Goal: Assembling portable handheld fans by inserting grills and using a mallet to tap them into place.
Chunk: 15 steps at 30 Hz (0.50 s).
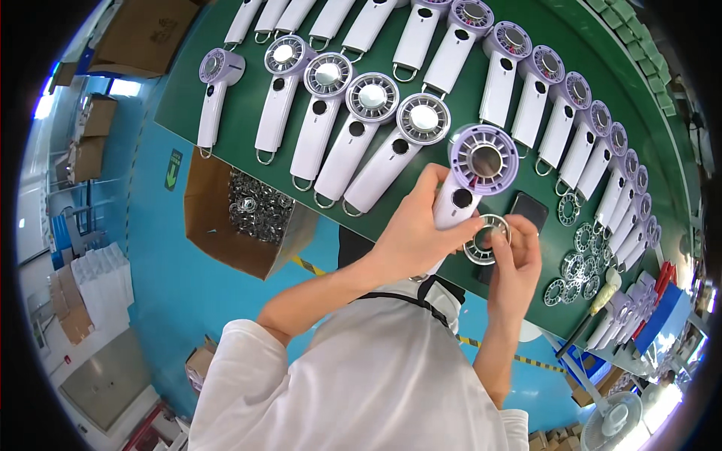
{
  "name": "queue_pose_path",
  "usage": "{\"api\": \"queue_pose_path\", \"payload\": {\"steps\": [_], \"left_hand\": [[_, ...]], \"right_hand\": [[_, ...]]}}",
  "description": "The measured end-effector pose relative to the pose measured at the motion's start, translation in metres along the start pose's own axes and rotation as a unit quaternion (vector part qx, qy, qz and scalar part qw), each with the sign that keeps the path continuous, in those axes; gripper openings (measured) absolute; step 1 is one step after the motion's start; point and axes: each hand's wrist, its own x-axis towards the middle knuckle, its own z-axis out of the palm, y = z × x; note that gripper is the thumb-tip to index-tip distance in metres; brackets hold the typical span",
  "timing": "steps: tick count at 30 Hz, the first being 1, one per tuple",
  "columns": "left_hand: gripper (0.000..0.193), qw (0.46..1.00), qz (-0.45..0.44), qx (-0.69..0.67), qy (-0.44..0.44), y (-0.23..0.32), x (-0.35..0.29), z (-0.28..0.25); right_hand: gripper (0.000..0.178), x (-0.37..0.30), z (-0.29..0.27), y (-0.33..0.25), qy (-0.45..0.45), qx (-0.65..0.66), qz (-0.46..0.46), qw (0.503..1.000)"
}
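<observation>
The left hand (pixel 416 225) is wrapped round a lilac-and-white handheld fan (pixel 468 188) at the desk (pixel 180 98) edge while the curled right hand (pixel 516 255) pinches a slotted silver ring (pixel 471 250) right beside it, fan handle partly covered, tbh.

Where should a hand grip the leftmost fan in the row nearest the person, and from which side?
Likely the middle of the slim white handle, from the near side of the green table: it points toward the near edge, with the wider lilac head farther off. The gap to the neighbouring fan should leave room to close around it; the thin wire loop looks a poorer hold.
</observation>
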Motion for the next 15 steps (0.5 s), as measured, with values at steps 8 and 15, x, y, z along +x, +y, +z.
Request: {"api": "queue_pose_path", "payload": {"steps": [8, 15], "left_hand": [[0.042, 1.0, -0.012, -0.014, -0.002, -0.002, 0.003, 0.002], [0.039, 0.983, -0.067, 0.128, -0.111, 0.005, 0.0, 0.001]], "right_hand": [[0.029, 0.007, -0.015, -0.019, 0.19, -0.128, -0.176, 0.957], [0.024, 0.016, -0.006, -0.065, -0.01, -0.298, -0.264, 0.917]]}}
